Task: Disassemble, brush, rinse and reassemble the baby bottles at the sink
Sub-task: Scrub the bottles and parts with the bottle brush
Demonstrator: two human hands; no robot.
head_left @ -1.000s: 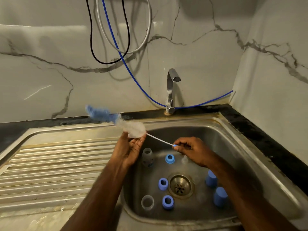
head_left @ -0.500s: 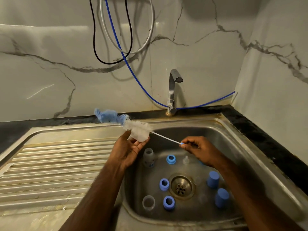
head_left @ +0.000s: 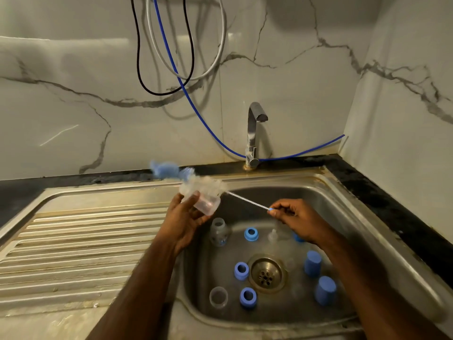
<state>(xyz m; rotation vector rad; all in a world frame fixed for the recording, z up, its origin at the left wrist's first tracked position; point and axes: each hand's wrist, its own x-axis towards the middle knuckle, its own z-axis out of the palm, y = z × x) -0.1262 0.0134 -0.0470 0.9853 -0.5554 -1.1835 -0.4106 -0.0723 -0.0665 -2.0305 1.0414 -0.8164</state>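
Observation:
My left hand (head_left: pixel 186 222) grips a clear baby bottle (head_left: pixel 208 203) on its side above the sink's left rim. A bottle brush (head_left: pixel 186 176) with white and blue bristles hovers just above the bottle, blurred. My right hand (head_left: pixel 294 217) pinches the end of its thin wire handle (head_left: pixel 247 201). Down in the steel sink (head_left: pixel 367 229) stand another clear bottle (head_left: pixel 219 231), an open clear bottle (head_left: pixel 218 296), three blue screw rings (head_left: pixel 251 234) (head_left: pixel 241 271) (head_left: pixel 248 296), two blue caps (head_left: pixel 312 263) (head_left: pixel 324 290) and a clear teat (head_left: pixel 272 235).
A chrome tap (head_left: pixel 253 133) stands behind the basin, no water running. A ribbed steel draining board (head_left: pixel 73 241) lies to the left. Black, white and blue hoses (head_left: pixel 186 89) hang on the marble wall. A black counter edge (head_left: pixel 392 204) runs along the right.
The brush has slid to the right with my right hand. The bottle in my left hand has turned, so its open mouth now shows below the bristles.

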